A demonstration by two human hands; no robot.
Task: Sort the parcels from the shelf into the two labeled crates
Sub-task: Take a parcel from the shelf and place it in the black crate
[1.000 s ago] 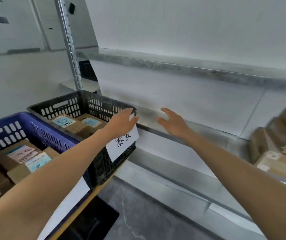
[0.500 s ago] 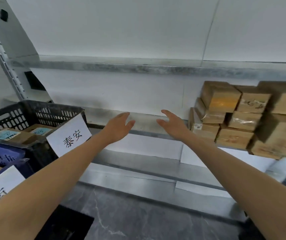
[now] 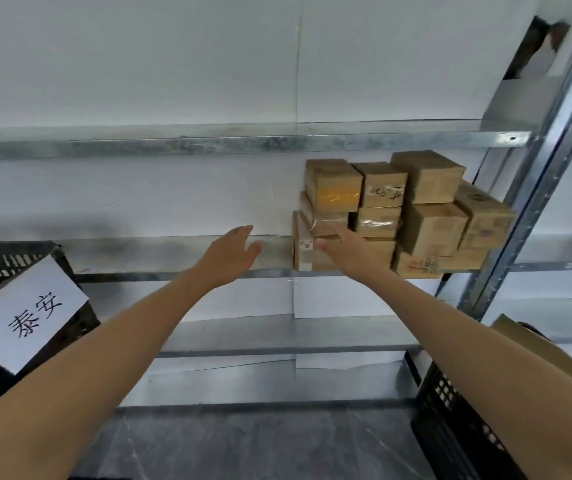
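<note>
Head view, one moment.

Shelf (image 3: 180, 252): grey metal, set against a pale wall, bare along its left and middle stretch. A second metal shelf runs above it, and lower shelves show below. A slotted metal upright (image 3: 534, 202) stands at the right.

Parcels (image 3: 395, 213): brown cardboard boxes stacked about three high at the right end of the shelf, close to the upright. Several carry clear tape; one bears handwriting, too blurred to read. The lowest box at the left of the stack (image 3: 303, 249) has a small label on its near face.

Right hand (image 3: 350, 249): arm stretched forward, fingers spread wide and empty, laid over the front of the stack's lower left boxes. It looks to be touching the lowest box, though the blur leaves this unsure.

Left hand (image 3: 229, 256): arm stretched forward, palm turned inward, fingers loosely spread, holding nothing. It hangs in front of the bare shelf, just left of the stack and apart from it.

Black crate (image 3: 7, 261): slotted plastic, at the far left edge, only partly in view. A white paper label (image 3: 22, 313) with two black handwritten characters hangs on its front.

Second black crate (image 3: 457, 420): near right corner, with a cardboard box (image 3: 541, 355) resting on top.

Floor (image 3: 243, 445): dark grey, marbled.
</note>
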